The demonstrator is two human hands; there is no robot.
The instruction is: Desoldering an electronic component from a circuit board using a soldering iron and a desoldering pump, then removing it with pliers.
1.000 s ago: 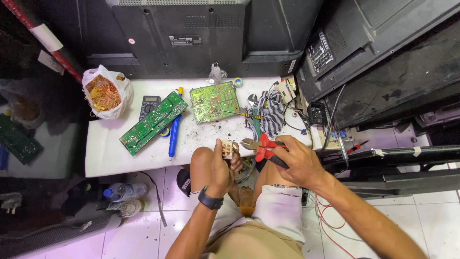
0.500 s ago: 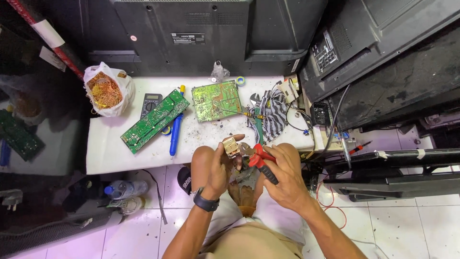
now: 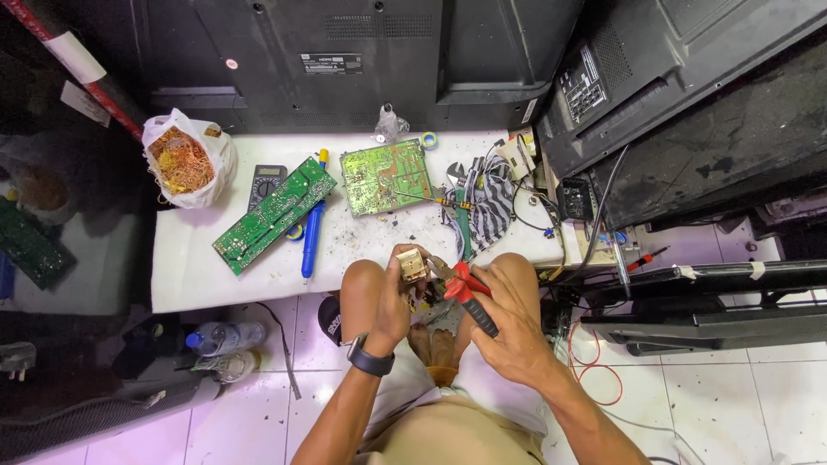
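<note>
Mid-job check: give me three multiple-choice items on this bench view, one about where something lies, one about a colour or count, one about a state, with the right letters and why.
1. Where does the blue-handled tool lie?
A. on the floor tiles
B. on the white table, beside the long green board
C. in the plastic bag

2. What colour are the handles of the pliers?
A. red and black
B. yellow
C. all green

3. What is the left hand doing?
A. resting flat on the table
B. hanging free
C. gripping a small beige part

Answers: 1 B, the tool lies along the board's right edge on the tabletop. 2 A, red grips near the head, black lower in the right hand. 3 C, the fingers close round the part above the knees.
</note>
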